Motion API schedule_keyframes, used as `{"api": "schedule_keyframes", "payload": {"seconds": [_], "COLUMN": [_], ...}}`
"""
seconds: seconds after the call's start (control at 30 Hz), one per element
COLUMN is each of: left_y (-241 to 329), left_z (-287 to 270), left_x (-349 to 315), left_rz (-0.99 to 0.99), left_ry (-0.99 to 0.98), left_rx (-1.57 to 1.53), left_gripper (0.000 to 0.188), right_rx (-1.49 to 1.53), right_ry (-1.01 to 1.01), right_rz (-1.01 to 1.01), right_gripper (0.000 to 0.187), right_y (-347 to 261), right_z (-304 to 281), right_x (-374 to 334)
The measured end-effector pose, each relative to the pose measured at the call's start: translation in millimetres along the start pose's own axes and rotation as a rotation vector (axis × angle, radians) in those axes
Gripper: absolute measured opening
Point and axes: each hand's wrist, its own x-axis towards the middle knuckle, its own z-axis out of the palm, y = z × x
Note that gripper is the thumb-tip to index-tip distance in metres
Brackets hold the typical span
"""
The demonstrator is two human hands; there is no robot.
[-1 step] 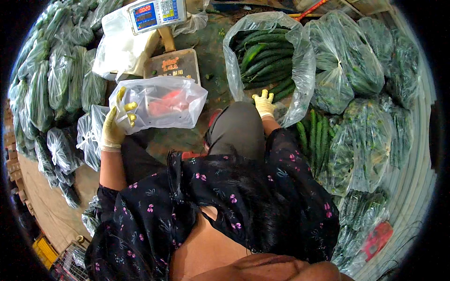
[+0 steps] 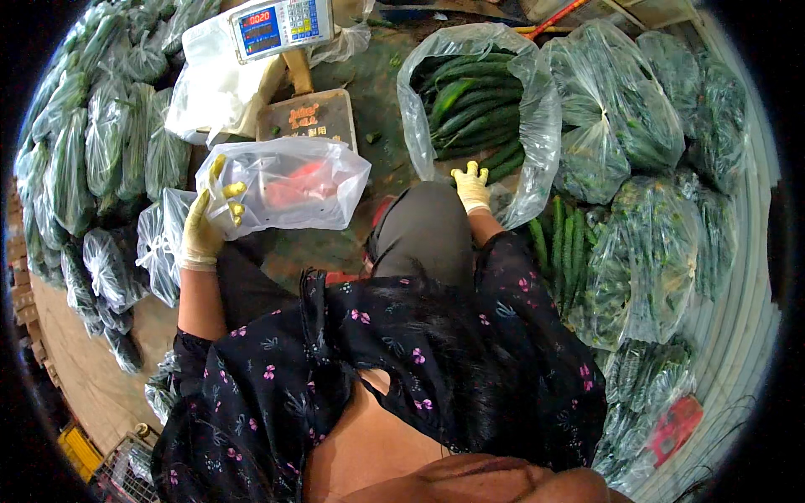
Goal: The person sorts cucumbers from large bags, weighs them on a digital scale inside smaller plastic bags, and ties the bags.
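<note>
My left hand [image 2: 204, 230], in a pale yellow glove, grips the left end of a clear plastic bag [image 2: 342, 180] with a red patch. Some fingers show through or over the film. The bag is spread sideways in front of the scale's dark platform [image 2: 306, 117] and looks flat. My right hand [image 2: 472, 189], gloved alike, is at the near edge of a large open plastic bag [image 2: 543, 109]. Its fingers are spread and hold nothing that I can see. Long dark green cucumbers [image 2: 478, 105] lie stacked inside that large bag, just beyond my right fingers.
A scale display [image 2: 283, 29] stands on a post at the back, beside a white stack of plastic bags [image 2: 220, 80]. Filled cucumber bags [image 2: 109, 142] line the left; more tied bags [image 2: 616, 109] crowd the right. Loose cucumbers [image 2: 566, 251] lie by my right elbow.
</note>
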Motion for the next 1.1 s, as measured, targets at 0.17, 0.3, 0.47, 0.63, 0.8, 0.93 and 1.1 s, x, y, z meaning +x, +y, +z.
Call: {"api": "schedule_keyframes", "payload": {"seconds": [0.17, 0.3, 0.47, 0.63, 0.8, 0.93, 1.1], "left_y": [0.2, -0.8, -1.9, -2.9, -3.4, -5.7, -13.4], "left_z": [0.9, -4.0, -9.3, -5.2, -6.4, -7.1, -14.9], "left_x": [3.4, -1.0, 5.8, 10.0, 18.8, 22.9, 27.9], "left_rz": [0.011, 0.024, 0.023, 0.006, -0.004, -0.025, 0.036], "left_ry": [-0.056, -0.021, -0.073, -0.099, -0.115, -0.135, -0.141], "left_rx": [-0.025, 0.001, 0.01, 0.003, 0.028, 0.017, 0.066], "left_gripper": [0.059, 0.063, 0.062, 0.058, 0.058, 0.054, 0.051], "right_rx": [0.241, 1.415, 2.147, 2.296, 2.401, 2.412, 2.444], "right_ry": [0.433, 0.447, 0.37, 0.346, 0.435, 0.556, 0.778], "right_rz": [-0.375, 0.048, -0.205, -0.46, -0.509, -0.503, -0.344], "right_gripper": [0.04, 0.048, 0.049, 0.049, 0.056, 0.056, 0.054], "right_y": [42.2, 71.7, 150.2, 174.4, 195.7, 213.6, 232.2], "right_z": [-27.8, -96.4, -125.1, -120.6, -103.3, -87.7, -76.6], "right_x": [1.1, -32.6, -103.5, -166.9, -210.9, -230.5, -242.8]}}
